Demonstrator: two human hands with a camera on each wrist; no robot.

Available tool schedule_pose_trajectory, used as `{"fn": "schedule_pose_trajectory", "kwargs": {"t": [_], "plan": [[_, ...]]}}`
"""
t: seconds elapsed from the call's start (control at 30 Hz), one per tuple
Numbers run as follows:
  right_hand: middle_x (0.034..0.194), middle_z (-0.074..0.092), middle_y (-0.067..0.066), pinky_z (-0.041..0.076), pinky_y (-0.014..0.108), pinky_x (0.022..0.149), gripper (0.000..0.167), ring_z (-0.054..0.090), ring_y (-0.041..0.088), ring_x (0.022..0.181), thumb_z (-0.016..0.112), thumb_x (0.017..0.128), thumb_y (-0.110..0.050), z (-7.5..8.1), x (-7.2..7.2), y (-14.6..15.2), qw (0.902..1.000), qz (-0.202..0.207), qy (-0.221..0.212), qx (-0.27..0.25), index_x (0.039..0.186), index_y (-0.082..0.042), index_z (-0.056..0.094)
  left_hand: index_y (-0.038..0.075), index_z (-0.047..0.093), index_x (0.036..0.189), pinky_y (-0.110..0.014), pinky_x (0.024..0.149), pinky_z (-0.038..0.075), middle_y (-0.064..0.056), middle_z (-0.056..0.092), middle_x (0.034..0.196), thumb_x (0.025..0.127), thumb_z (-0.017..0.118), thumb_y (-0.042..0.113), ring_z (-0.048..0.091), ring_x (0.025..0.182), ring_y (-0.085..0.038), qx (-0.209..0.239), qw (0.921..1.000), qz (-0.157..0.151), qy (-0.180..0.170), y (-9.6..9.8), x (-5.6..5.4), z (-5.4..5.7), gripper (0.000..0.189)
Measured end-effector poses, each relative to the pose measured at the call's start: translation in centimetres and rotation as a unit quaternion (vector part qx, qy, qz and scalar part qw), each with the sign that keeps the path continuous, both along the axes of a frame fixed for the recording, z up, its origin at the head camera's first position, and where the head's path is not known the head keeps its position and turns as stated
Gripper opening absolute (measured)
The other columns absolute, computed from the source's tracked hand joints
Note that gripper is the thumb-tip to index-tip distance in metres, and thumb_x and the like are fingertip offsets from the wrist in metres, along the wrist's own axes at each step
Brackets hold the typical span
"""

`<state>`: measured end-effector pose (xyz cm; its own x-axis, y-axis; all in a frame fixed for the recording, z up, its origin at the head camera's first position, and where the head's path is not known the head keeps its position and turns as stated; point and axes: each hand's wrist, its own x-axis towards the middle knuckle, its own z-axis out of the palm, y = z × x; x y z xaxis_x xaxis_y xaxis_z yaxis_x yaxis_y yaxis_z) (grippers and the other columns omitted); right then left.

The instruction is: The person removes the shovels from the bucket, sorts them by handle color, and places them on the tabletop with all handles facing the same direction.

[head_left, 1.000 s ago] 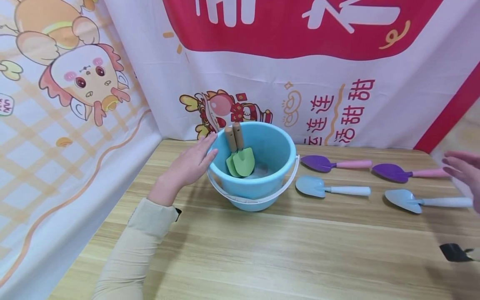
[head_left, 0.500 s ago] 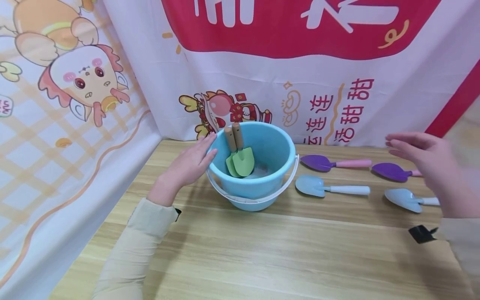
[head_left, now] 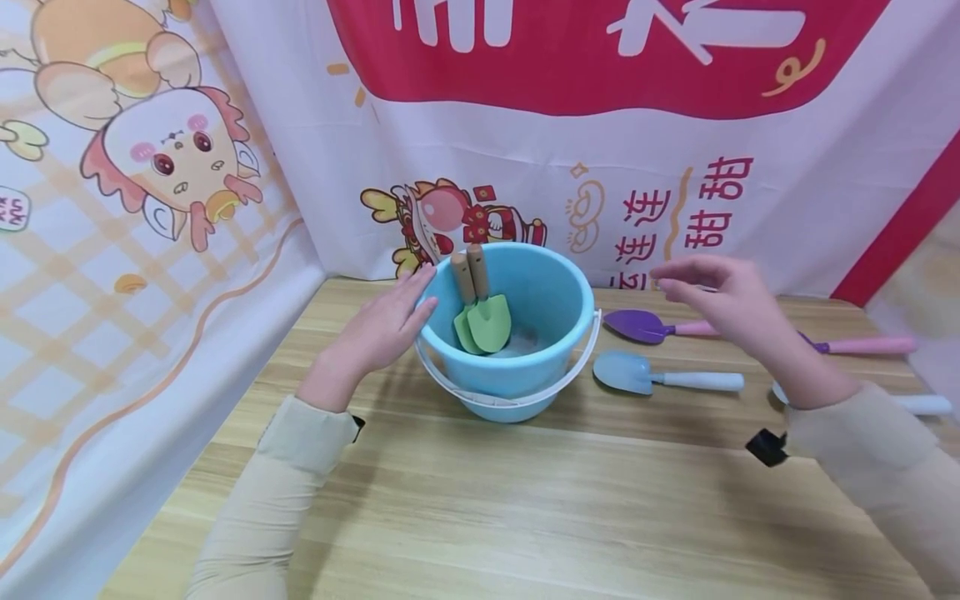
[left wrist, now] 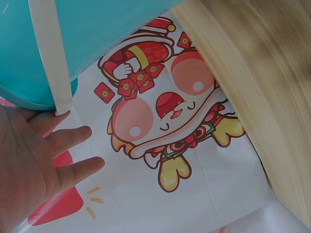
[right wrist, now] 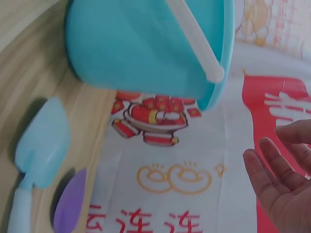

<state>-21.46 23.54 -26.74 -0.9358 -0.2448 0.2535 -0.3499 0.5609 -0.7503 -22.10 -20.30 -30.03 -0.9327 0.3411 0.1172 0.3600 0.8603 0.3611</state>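
Observation:
A light blue bucket [head_left: 517, 383] with a white handle [head_left: 551, 392] stands upright on the table. Two green trowels [head_left: 489, 327] with brown wooden grips lean inside it. My left hand [head_left: 375, 329] rests with extended fingers on the bucket's left rim; the left wrist view has this hand [left wrist: 36, 162] beside the handle's end. My right hand [head_left: 723, 300] hovers to the right of the bucket, holding nothing, fingers loosely bent in the right wrist view. Below it lie a purple trowel [head_left: 637, 326] with a pink grip and a pale blue trowel [head_left: 626, 372] with a white grip.
Farther right lie another purple trowel [head_left: 873, 346] and another pale blue trowel [head_left: 922, 405], both partly hidden by my right arm. A printed cloth [head_left: 465, 142] hangs behind the wooden table [head_left: 510, 508], and another patterned cloth [head_left: 82, 317] borders the left side.
My right hand has swept left from the right edge, over the trowels toward the bucket. My left hand, the bucket and the trowels have stayed in place.

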Motion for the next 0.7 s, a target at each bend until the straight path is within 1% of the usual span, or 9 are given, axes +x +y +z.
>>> {"fn": "schedule_pose_trajectory", "kwargs": {"t": [0.07,0.13,0.23,0.33,0.43,0.53,0.63,0.7], "plan": [[0.127,0.068,0.017,0.053,0.012,0.079,0.036,0.064,-0.002,0.098,0.066,0.103,-0.026,0.3,-0.1,-1.1,0.9999,0.012,0.011,-0.001,0.131,-0.004,0.068,0.015,0.018,0.166,-0.061,0.121,0.019,-0.005,0.018,0.170,0.111,0.035,0.045,0.011,0.156,-0.031,0.000,1.0000,0.001,0.000,0.0,0.0,0.0,0.065],[0.124,0.070,0.016,0.054,0.013,0.078,0.033,0.066,0.002,0.098,0.067,0.102,-0.024,0.5,-0.1,-2.3,0.9996,0.020,0.019,-0.002,0.129,-0.005,0.069,0.015,0.018,0.166,-0.062,0.121,0.019,-0.005,0.018,0.170,0.111,0.034,0.045,0.011,0.156,-0.032,0.000,1.0000,0.001,0.001,0.0,0.0,0.0,0.065],[0.122,0.071,0.015,0.054,0.014,0.079,0.029,0.069,0.012,0.102,0.068,0.101,-0.019,0.8,-0.3,-3.9,0.9987,0.037,0.034,-0.003,0.126,-0.005,0.071,0.015,0.018,0.166,-0.062,0.120,0.019,-0.005,0.018,0.170,0.110,0.033,0.047,0.011,0.156,-0.032,-0.001,1.0000,0.001,0.000,0.0,0.0,0.0,0.066],[0.119,0.072,0.016,0.053,0.013,0.081,0.027,0.069,0.024,0.105,0.067,0.101,-0.014,1.0,-0.6,-5.4,0.9963,0.067,0.054,-0.008,0.124,-0.001,0.071,0.016,0.018,0.166,-0.062,0.120,0.020,-0.005,0.018,0.170,0.110,0.031,0.049,0.012,0.156,-0.032,-0.002,1.0000,0.001,0.002,0.0,0.0,0.0,0.066],[0.118,0.072,0.017,0.054,0.016,0.082,0.026,0.068,0.027,0.104,0.067,0.101,-0.013,0.9,-1.1,-6.8,0.9943,0.091,0.053,-0.019,0.124,0.000,0.071,0.016,0.018,0.166,-0.062,0.120,0.020,-0.005,0.018,0.170,0.111,0.031,0.048,0.012,0.156,-0.033,-0.002,1.0000,0.000,0.002,-0.1,0.0,-0.1,0.065],[0.120,0.072,0.015,0.056,0.025,0.088,0.026,0.068,0.025,0.106,0.066,0.102,-0.013,0.5,-1.7,-8.3,0.9934,0.105,0.040,-0.024,0.124,-0.001,0.071,0.016,0.018,0.166,-0.062,0.120,0.020,-0.005,0.018,0.170,0.111,0.031,0.047,0.012,0.156,-0.033,0.002,1.0000,-0.001,0.002,-0.1,-0.1,-0.2,0.065],[0.123,0.071,0.014,0.056,0.038,0.095,0.026,0.066,0.025,0.110,0.065,0.102,-0.013,0.3,-2.2,-9.8,0.9923,0.118,0.028,-0.025,0.125,-0.001,0.070,0.016,0.018,0.166,-0.062,0.120,0.020,-0.005,0.018,0.170,0.111,0.032,0.047,0.012,0.156,-0.033,0.005,1.0000,0.000,0.004,-0.1,-0.1,-0.2,0.065],[0.124,0.070,0.014,0.054,0.044,0.098,0.026,0.066,0.026,0.112,0.065,0.102,-0.012,0.2,-2.5,-10.8,0.9918,0.123,0.022,-0.029,0.125,-0.001,0.070,0.016,0.018,0.166,-0.062,0.120,0.020,-0.005,0.018,0.170,0.111,0.032,0.047,0.012,0.156,-0.033,0.006,1.0000,-0.002,0.005,-0.1,-0.2,-0.2,0.065]]}}
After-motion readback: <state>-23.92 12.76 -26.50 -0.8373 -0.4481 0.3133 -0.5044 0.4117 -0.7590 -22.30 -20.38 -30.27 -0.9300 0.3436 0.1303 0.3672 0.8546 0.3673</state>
